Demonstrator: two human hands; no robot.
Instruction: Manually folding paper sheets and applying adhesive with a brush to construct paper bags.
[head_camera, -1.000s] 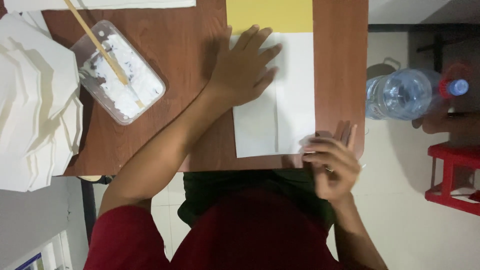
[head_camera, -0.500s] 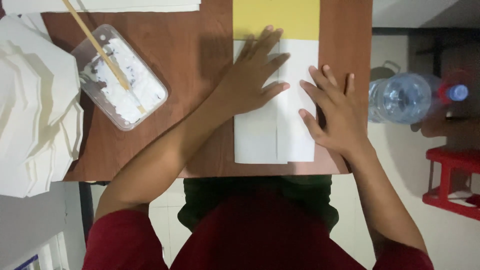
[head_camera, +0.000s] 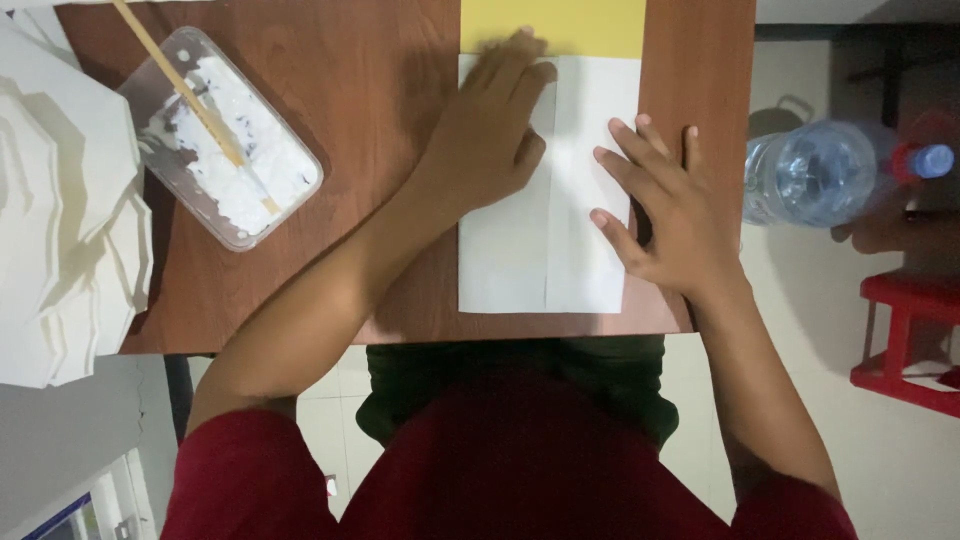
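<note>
A folded white sheet of paper (head_camera: 520, 260) lies on the brown wooden table (head_camera: 380, 120), with a vertical fold line down its middle. My left hand (head_camera: 490, 135) rests flat on the sheet's upper left part, fingers reaching toward a yellow sheet (head_camera: 570, 25) at the far edge. My right hand (head_camera: 665, 215) presses flat on the sheet's right flap, fingers spread and pointing up and left. Neither hand grips anything.
A clear plastic tub (head_camera: 225, 140) of white paste with a wooden stick (head_camera: 195, 105) in it stands at the upper left. Folded white paper pieces (head_camera: 60, 210) are stacked at the left edge. A plastic water bottle (head_camera: 830, 175) and a red stool (head_camera: 915, 340) are on the floor at right.
My right hand came up from the table's near edge onto the right flap and slid slightly downward. My left hand moved up the sheet toward the yellow paper.
</note>
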